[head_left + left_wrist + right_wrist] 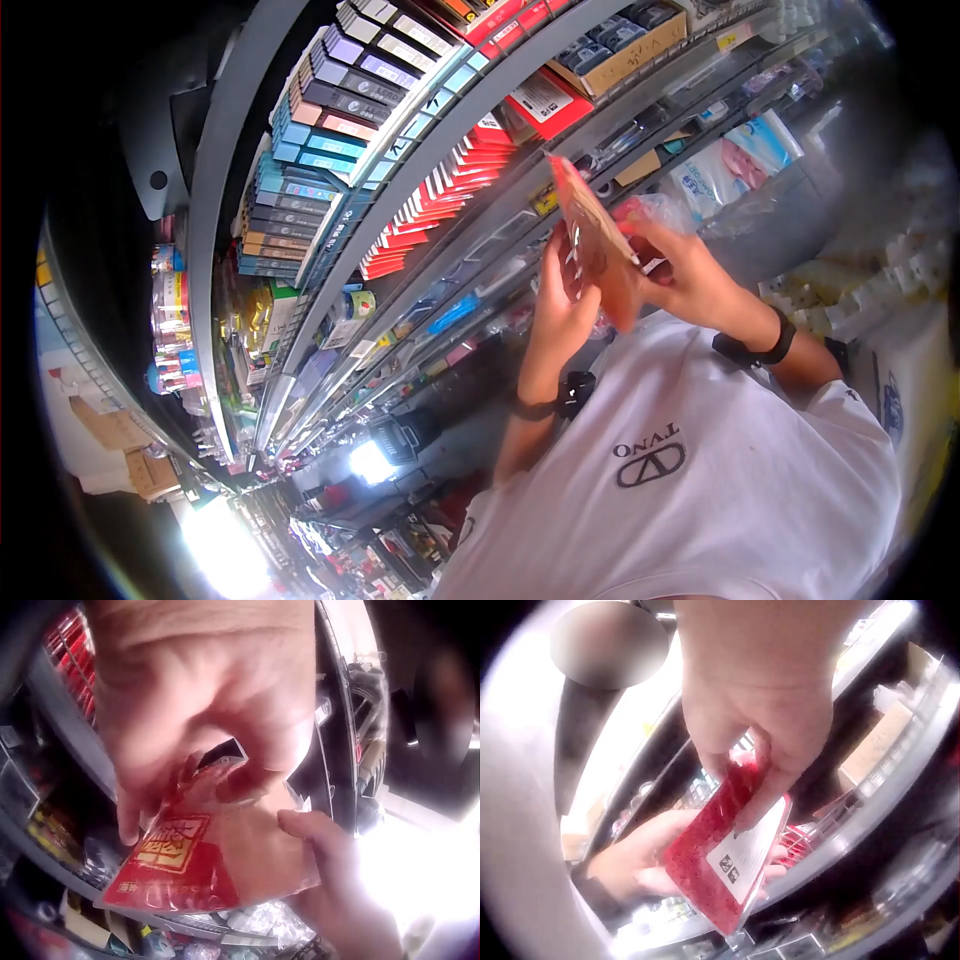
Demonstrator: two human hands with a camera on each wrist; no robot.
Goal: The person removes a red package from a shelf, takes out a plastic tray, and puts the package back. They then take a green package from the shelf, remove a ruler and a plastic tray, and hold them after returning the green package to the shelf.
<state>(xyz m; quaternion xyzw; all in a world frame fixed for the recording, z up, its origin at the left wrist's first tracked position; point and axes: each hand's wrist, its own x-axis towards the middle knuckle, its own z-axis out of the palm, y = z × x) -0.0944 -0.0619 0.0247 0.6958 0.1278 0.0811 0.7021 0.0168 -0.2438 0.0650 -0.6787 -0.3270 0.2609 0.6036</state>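
Observation:
Both hands hold a flat red-and-tan packet [600, 225] in front of the white shirt. My left hand [560, 315] grips one edge, its thumb against the tan face. On the opposite side, my right hand [695, 275] pinches the packet between thumb and fingers. The left wrist view shows the glossy face of the packet [184, 859], red with yellow characters beside a plain tan area. Its other side, in the right wrist view, is red with a white printed label [739, 862]. Part of the upper edge is hidden behind the fingers.
Long shelves run along the left and top. A row of red packets with white labels [440, 205] stands on one. Above are stacked coloured boxes [330, 110] and an open carton [640, 55]. Clear plastic bags [700, 185] lie on a shelf behind the right hand.

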